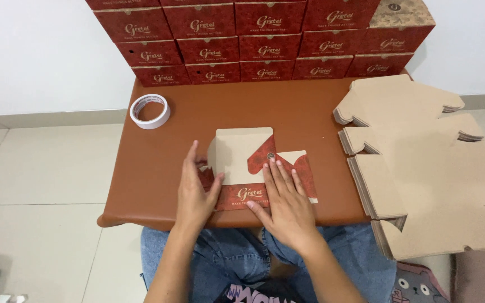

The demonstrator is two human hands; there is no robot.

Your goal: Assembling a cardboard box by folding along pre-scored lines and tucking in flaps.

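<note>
Red folded boxes (265, 42) are stacked in rows along the far edge of the brown table (304, 106), a roll of white tape (150, 111) lies to the left, and a pile of flat cardboard blanks (422, 168) sits on the right. At the near edge lies a half-folded red-and-tan box blank (245, 154); the left hand (195, 193) and right hand (287, 205) press on it with fingers spread flat, gripping nothing.

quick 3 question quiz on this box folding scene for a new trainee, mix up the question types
1. True or false: both hands press on the flat red and tan carton blank.
2. Where is the tape roll? A) far left part of the brown table B) on the stack of flat blanks C) on the floor
3. What stands along the table's far edge?

Key
1. True: left hand and right hand both lie flat on it.
2. A
3. Stacked rows of red boxes.
</note>
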